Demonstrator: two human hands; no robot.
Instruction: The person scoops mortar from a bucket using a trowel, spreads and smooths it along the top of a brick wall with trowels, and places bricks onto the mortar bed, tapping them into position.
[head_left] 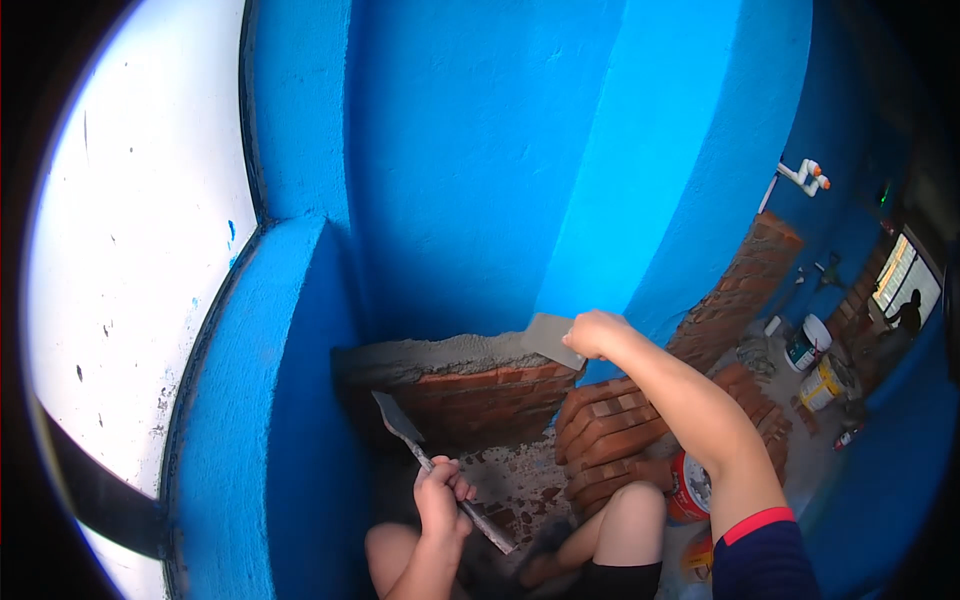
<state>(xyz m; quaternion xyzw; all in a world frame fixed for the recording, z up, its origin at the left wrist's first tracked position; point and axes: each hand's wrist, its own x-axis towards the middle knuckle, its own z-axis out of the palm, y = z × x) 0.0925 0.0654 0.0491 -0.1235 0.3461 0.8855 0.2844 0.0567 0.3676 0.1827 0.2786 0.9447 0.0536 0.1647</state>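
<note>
Grey rectangular plate (pixel 548 337): located at the right end of the low brick wall (pixel 480 408), over the mortar (pixel 430 358) along its top; whether plate and mortar touch, I cannot tell. My right grip (pixel 597 337) is closed on the plate's right edge, with my arm extended across from the lower right. The mortar runs the length of the wall top, its surface uneven, and hangs a little over the brick face.

Long-handled trowel (pixel 403 420): my left grip (pixel 440 495) is closed around its handle, blade pointing up and to the left, in front of the wall, handle end toward my knees.

Surroundings: right of the wall I record a stack of red bricks (pixel 605 425), with a red bucket (pixel 690 488) beside it, partly hidden by my arm. Speckled floor (pixel 525 475) lies between the wall and my legs. Blue wall (pixel 470 170) rises behind. Farther right stand a white bucket (pixel 812 335) and a yellow bucket (pixel 826 383); above them, white pipes (pixel 803 178) with orange ends project
</note>
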